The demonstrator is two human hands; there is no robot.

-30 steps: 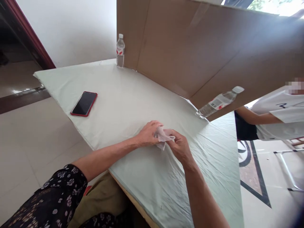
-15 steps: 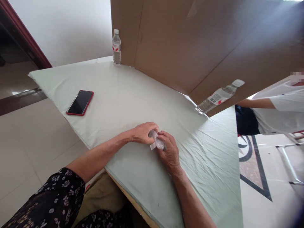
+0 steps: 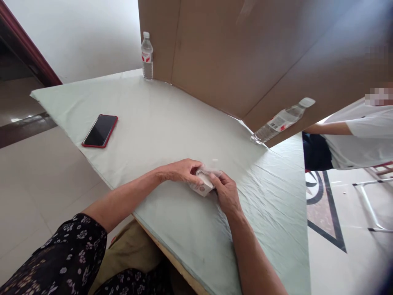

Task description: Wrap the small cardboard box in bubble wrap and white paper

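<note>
A small white box (image 3: pixel 204 187) with a faint round print is held between both hands above the pale green tablecloth (image 3: pixel 172 221). Thin clear plastic wrap lies over the top of the box. My left hand (image 3: pixel 184 171) grips the box's left side, thumb on its near face. My right hand (image 3: pixel 227 191) pinches the plastic at the right side of the box. To the left on the cloth lies a black phone (image 3: pixel 100 131) with a red case.
A large brown cardboard panel (image 3: pixel 215 53) stands across the far side. One water bottle (image 3: pixel 147 57) stands at its left end; another bottle (image 3: pixel 281 122) leans against it at right. Beyond the right edge is a person in a white shirt (image 3: pixel 368 135).
The box has turned so that its printed face shows. My right hand has shifted slightly right and its fingers now pinch the plastic. The whole view has moved a little.
</note>
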